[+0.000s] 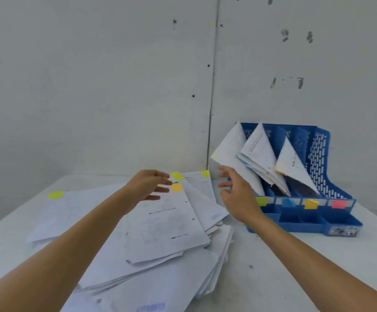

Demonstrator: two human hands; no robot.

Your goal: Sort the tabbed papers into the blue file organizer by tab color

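Both hands are empty, fingers loosely spread: the left hand (148, 186) hovers at the orange tab (177, 188) atop the fanned pile of papers (160, 233), the right hand (237, 197) beside the leaning sheet (230, 149) in the blue organizer (318, 158). A careless pull could drag neighbouring sheets along — or knock that sheet out.

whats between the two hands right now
In the head view, fanned loose papers lie between the left hand and right hand, bearing a yellow tab and an orange tab.
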